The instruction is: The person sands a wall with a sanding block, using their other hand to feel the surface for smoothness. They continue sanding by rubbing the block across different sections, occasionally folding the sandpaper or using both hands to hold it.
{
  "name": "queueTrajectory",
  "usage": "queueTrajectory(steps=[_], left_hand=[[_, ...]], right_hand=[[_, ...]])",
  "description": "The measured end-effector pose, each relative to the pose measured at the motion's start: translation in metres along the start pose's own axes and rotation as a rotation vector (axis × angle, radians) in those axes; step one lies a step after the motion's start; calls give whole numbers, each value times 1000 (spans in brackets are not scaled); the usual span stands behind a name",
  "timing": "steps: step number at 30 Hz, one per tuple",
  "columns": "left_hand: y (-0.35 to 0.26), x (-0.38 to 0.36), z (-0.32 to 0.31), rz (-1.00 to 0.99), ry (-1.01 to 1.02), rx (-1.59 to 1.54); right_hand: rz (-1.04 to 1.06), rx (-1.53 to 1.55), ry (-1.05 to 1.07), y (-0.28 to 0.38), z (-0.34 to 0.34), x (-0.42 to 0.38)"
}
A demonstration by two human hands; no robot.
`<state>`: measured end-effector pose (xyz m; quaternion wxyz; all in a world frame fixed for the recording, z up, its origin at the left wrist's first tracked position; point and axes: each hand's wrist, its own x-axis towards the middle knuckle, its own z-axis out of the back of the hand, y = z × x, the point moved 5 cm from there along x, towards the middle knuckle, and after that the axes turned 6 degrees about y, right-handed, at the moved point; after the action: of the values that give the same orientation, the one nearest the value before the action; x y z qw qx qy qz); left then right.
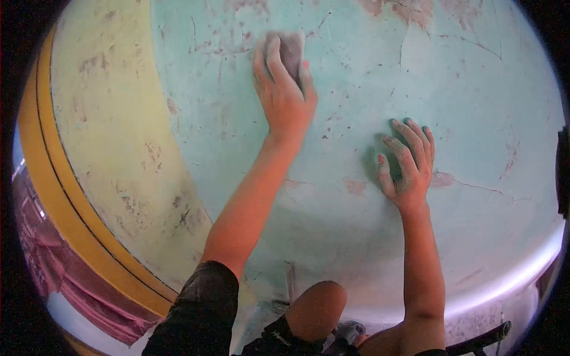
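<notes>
My left hand (284, 89) is raised against a pale green wall (356, 77), its fingers closed over a dusty, grey-brown piece of sandpaper (292, 52). The sandpaper lies flat against the wall, partly hidden under the fingers. Lower and to the right, my right hand (409, 163) holds nothing; its fingers are apart and slightly bent, with the fingertips at the wall surface. Pale dust coats the fingers of both hands. Around them the paint shows cracks, pits and small bare patches.
A pale yellow band (113, 118) runs down the wall on the left, bordered by an orange-yellow frame (80, 207). Beyond it hangs a dark pink cloth (89, 291). My bent knee (320, 302) is close to the wall below. A dark bar (481, 338) sticks out at lower right.
</notes>
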<state>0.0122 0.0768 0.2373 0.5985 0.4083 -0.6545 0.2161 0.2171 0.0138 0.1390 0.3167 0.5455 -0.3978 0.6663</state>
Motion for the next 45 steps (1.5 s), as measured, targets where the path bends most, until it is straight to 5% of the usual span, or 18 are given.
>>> queueTrajectory(steps=[8, 12, 18, 24, 27, 31, 38, 45], left_hand=[[-31, -28, 0, -136, 105, -6], [0, -11, 1, 32, -17, -42], [-27, -45, 7, -134, 160, -59], [19, -46, 22, 175, 80, -16], [-5, -70, 25, -63, 178, 48], [19, -46, 17, 68, 84, -20], [-30, -76, 28, -165, 209, -144], [-45, -86, 60, 14, 180, -283]], right_hand=[[23, 4, 5, 1, 1, 0], [18, 30, -7, 1, 1, 0], [4, 30, -12, 0, 3, -1], [0, 41, -17, -2, 2, -3], [7, 48, -21, -1, 2, -4], [1, 47, -22, -1, 2, -3], [36, 19, -23, 0, 5, -2], [30, 121, -43, 0, 6, -1]])
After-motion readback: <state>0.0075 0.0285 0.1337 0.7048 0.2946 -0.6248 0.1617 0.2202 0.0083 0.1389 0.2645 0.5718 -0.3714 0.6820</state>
